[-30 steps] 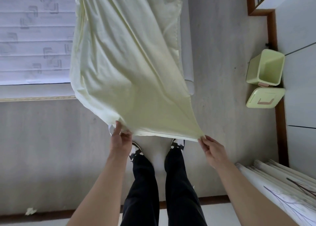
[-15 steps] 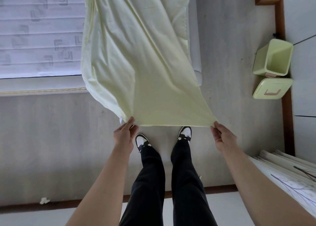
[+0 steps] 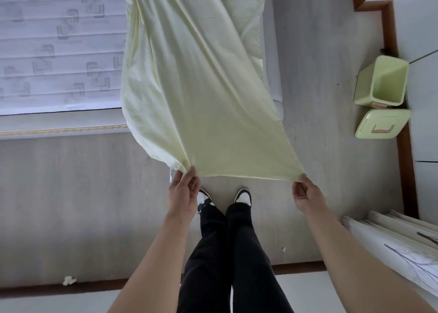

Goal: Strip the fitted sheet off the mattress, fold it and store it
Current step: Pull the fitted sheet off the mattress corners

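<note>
A pale yellow fitted sheet (image 3: 196, 87) stretches from the top of the view down to my hands, its near edge pulled taut above the floor. My left hand (image 3: 183, 194) pinches the sheet's near left corner. My right hand (image 3: 305, 195) pinches the near right corner. The far part of the sheet lies over a patterned white mattress (image 3: 59, 47) at the upper left. My legs and two shoes show below the taut edge.
A light green bin (image 3: 381, 82) lies on the floor at the right with its lid (image 3: 382, 124) beside it. White rolled curtain fabric (image 3: 403, 244) sits at the lower right. A wooden skirting strip (image 3: 403, 161) borders the wall. Small paper scraps (image 3: 69, 280) lie on the grey floor.
Both hands moved apart and away from my body, spreading the sheet's near edge wider and tauter. My shoes, earlier partly covered by the sheet, are now uncovered.
</note>
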